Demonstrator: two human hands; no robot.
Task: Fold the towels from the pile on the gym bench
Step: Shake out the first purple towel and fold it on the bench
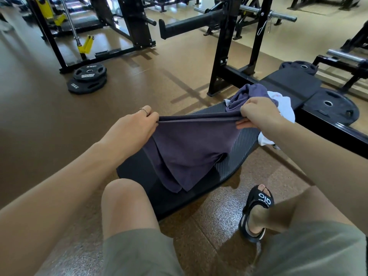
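On the floor at far left I read "15KG" in white on the lower of two stacked black rubber weight plates (87, 80), and "10KG" on the upper one; the smaller lettering there is too blurred for me to make out. The black strapped sandal (256, 213) on my right foot carries white letters that look like "olo".

The floor is speckled brown rubber tiling (49, 116). Black steel rack frames (229, 46) and yellow-painted machine parts stand beyond, with more plates beside the bench at right.

In front of my knees sits the black ribbed gym bench pad (235, 156). I hold a dark purple towel (189, 148) doubled over, its top edge stretched taut between my hands and raised above the pad, while its lower corners hang down onto the pad. My left hand (132, 128), a thin ring on one finger, pinches the left end of that edge. My right hand (256, 112) is clenched round the right end. Just behind the right hand lies the pile: a crumpled purple towel (249, 94) on a white towel (282, 110).
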